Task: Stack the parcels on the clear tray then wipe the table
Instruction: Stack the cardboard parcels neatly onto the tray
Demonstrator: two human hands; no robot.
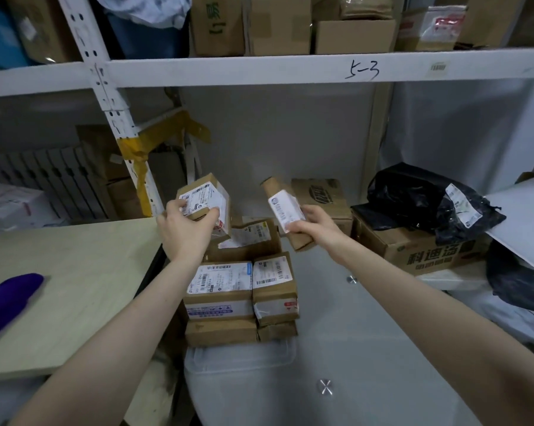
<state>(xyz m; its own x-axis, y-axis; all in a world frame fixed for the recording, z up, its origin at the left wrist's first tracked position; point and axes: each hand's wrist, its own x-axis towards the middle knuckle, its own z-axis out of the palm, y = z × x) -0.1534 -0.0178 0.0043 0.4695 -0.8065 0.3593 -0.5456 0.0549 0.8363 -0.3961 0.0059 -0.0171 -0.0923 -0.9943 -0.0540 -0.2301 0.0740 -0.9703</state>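
Note:
My left hand (184,230) grips a small brown parcel (207,196) with a white label, held above the stack. My right hand (316,224) grips a long narrow brown parcel (282,207) with a white label, tilted, to the right of the stack. Below them several brown labelled parcels (241,290) stand stacked on a clear plastic tray (241,361). A pale wooden table (66,290) lies to the left, with a purple cloth (4,299) on its near left part.
A white metal shelf rack (259,69) spans above, loaded with cartons. At the right stand a printed carton (413,250) with black plastic bags (425,198) on it. A brown box (321,195) sits behind my right hand. A radiator (44,176) is at the back left.

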